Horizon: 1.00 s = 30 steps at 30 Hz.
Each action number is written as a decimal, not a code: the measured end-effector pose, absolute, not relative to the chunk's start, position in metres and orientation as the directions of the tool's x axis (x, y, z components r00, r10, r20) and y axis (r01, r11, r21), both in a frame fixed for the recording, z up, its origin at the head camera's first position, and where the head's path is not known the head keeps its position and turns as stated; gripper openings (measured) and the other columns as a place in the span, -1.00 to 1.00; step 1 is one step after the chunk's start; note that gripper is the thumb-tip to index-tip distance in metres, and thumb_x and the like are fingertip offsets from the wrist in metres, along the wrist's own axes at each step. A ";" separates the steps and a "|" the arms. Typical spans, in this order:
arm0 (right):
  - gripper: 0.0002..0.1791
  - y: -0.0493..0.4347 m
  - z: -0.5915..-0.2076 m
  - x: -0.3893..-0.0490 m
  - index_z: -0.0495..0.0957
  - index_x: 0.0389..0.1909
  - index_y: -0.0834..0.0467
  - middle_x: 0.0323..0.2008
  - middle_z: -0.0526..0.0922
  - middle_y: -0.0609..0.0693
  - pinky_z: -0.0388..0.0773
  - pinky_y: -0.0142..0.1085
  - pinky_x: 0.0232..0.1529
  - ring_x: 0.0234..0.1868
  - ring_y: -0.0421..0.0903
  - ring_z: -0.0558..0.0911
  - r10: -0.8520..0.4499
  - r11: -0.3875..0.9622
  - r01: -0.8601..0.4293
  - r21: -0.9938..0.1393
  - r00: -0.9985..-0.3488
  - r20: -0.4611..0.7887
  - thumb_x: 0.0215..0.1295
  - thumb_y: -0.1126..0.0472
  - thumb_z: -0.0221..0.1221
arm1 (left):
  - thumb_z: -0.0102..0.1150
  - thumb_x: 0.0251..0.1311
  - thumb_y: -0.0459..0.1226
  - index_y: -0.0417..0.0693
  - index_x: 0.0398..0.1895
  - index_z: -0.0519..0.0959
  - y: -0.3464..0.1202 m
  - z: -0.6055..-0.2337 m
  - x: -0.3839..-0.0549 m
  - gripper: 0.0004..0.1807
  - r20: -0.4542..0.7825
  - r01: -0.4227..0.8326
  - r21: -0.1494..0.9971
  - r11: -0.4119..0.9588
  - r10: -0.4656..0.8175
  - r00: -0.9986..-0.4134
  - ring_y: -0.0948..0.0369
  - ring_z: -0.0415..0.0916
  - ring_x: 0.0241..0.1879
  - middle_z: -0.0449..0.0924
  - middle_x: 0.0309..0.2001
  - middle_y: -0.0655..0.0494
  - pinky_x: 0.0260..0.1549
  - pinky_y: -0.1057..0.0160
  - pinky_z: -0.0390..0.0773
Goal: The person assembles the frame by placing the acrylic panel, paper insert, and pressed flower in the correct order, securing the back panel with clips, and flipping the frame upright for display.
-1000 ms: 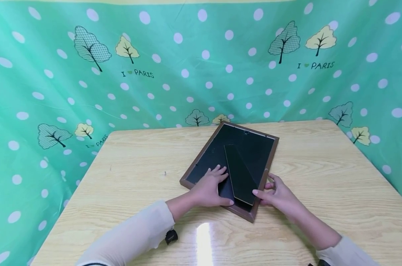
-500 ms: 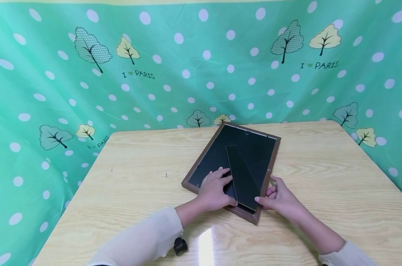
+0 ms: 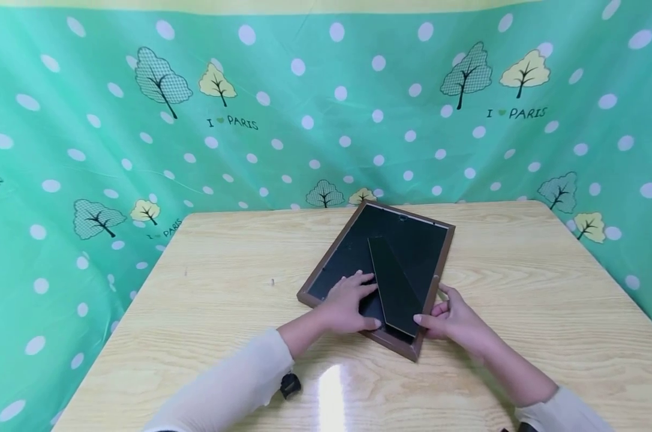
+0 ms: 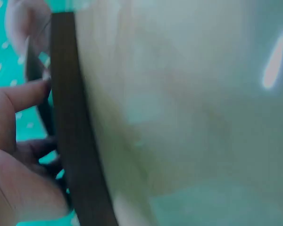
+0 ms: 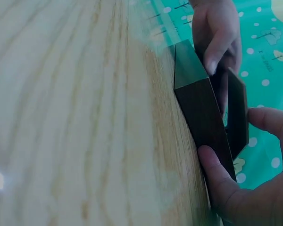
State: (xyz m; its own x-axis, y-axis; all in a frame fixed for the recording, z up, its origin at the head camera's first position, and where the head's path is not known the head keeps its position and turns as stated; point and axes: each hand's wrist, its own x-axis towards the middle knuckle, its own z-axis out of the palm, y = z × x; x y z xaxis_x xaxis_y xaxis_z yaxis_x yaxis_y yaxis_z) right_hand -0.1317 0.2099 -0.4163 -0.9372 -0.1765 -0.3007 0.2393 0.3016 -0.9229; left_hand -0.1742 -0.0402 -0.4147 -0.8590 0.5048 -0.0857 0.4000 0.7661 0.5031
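Note:
A brown-rimmed picture frame [image 3: 358, 210] lies face down on the wooden table, its black back upward. Its black easel stand [image 3: 393, 288] slants away from the back, with the loose end raised near the lower corner. My left hand [image 3: 344, 306] rests on the back, fingers spread, left of the stand. My right hand [image 3: 455, 321] holds the frame's right side; its thumb touches the stand's edge. In the right wrist view, one digit presses the frame's side [image 5: 203, 113] and another touches the stand [image 5: 238, 113]. The left wrist view shows the frame's lower side [image 4: 68, 103] close up.
The pale wooden table [image 3: 234, 252] extends around the frame on all sides. Behind and to the left hangs a green curtain [image 3: 272, 108] with white dots and printed trees. A black wrist device [image 3: 290, 385] sits under the left sleeve.
The stand's loose end has dropped slightly toward the frame's back, and the right thumb has moved with it. Both hands otherwise stay in place. The head view has shifted a little.

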 end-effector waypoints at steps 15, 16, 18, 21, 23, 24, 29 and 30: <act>0.21 0.194 -0.425 -0.121 -0.18 0.46 0.39 -0.09 0.40 0.22 0.50 -0.28 -0.23 -0.18 -0.02 0.50 -0.086 0.416 0.210 -0.885 -0.960 -0.268 0.05 0.08 0.47 | 0.30 0.21 -0.09 -0.29 0.29 0.36 -0.116 -0.411 -0.187 -0.32 -0.143 -0.103 0.742 0.662 0.007 -0.990 0.05 0.55 -0.14 0.57 -0.03 -0.14 -0.21 0.08 0.59; 0.21 0.190 -0.425 -0.119 -0.18 0.46 0.39 -0.10 0.41 0.22 0.50 -0.28 -0.23 -0.19 -0.01 0.51 -0.074 0.407 0.220 -0.887 -0.960 -0.272 0.04 0.09 0.48 | 0.31 0.20 -0.06 -0.28 0.29 0.36 -0.117 -0.413 -0.187 -0.30 -0.142 -0.100 0.747 0.657 0.010 -0.990 0.04 0.53 -0.07 0.55 0.02 -0.14 -0.15 0.06 0.58; 0.21 0.181 -0.424 -0.116 -0.15 0.45 0.38 -0.12 0.42 0.21 0.50 -0.27 -0.23 -0.18 0.00 0.50 -0.036 0.393 0.240 -0.888 -0.961 -0.276 0.01 0.11 0.49 | 0.34 0.14 0.03 -0.29 0.30 0.37 -0.117 -0.415 -0.189 -0.21 -0.117 -0.076 0.737 0.672 0.017 -0.993 -0.02 0.50 0.01 0.52 0.08 -0.16 -0.05 0.00 0.55; 0.21 0.168 -0.423 -0.112 -0.13 0.43 0.40 -0.16 0.43 0.18 0.48 -0.27 -0.25 -0.20 0.00 0.48 0.017 0.396 0.251 -0.883 -0.964 -0.266 -0.02 0.11 0.51 | 0.34 0.00 0.24 -0.31 0.35 0.30 -0.114 -0.416 -0.191 0.03 -0.093 -0.044 0.663 0.747 0.024 -0.995 -0.11 0.39 0.18 0.42 0.22 -0.23 0.14 -0.15 0.39; 0.21 0.161 -0.423 -0.110 -0.13 0.42 0.42 -0.17 0.43 0.18 0.47 -0.28 -0.27 -0.21 0.00 0.47 0.037 0.395 0.253 -0.883 -0.965 -0.259 -0.02 0.09 0.51 | 0.32 -0.12 0.36 -0.31 0.41 0.22 -0.110 -0.416 -0.191 0.20 -0.101 -0.039 0.595 0.803 0.027 -0.995 -0.17 0.29 0.25 0.32 0.29 -0.28 0.18 -0.25 0.28; 0.22 0.159 -0.423 -0.109 -0.14 0.42 0.43 -0.17 0.43 0.19 0.48 -0.28 -0.27 -0.22 0.00 0.47 0.039 0.387 0.250 -0.887 -0.966 -0.255 -0.02 0.09 0.51 | 0.31 -0.18 0.40 -0.30 0.44 0.17 -0.108 -0.415 -0.191 0.27 -0.111 -0.043 0.567 0.823 0.025 -0.993 -0.20 0.24 0.28 0.27 0.32 -0.29 0.20 -0.29 0.23; 0.07 0.155 -0.423 -0.106 -0.25 0.45 0.40 -0.12 0.39 0.23 0.63 -0.27 -0.23 -0.23 -0.02 0.54 -0.007 0.191 0.261 -0.946 -0.964 -0.267 0.25 0.13 0.32 | 0.40 -0.27 0.37 -0.28 0.51 -0.01 -0.104 -0.413 -0.191 0.40 -0.141 -0.042 0.494 0.869 0.033 -0.989 -0.23 0.05 0.37 0.07 0.42 -0.31 0.23 -0.33 0.15; 0.00 0.156 -0.423 -0.106 -0.27 0.45 0.39 -0.11 0.39 0.24 0.65 -0.25 -0.21 -0.24 -0.01 0.56 -0.021 0.138 0.265 -0.954 -0.963 -0.270 0.32 0.18 0.26 | 0.43 -0.26 0.34 -0.29 0.51 -0.02 -0.104 -0.413 -0.191 0.40 -0.138 -0.034 0.487 0.873 0.038 -0.990 -0.23 0.04 0.37 0.06 0.42 -0.32 0.23 -0.32 0.16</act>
State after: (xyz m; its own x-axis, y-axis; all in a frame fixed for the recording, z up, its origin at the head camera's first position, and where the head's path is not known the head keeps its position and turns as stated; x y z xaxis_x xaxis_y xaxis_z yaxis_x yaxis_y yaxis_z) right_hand -0.1061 0.1563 -0.4234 -0.9626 -0.0207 -0.2700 0.2647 0.1381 -0.9544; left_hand -0.1908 -0.1041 -0.4131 -0.9897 0.0385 -0.1381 -0.0341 0.8725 0.4874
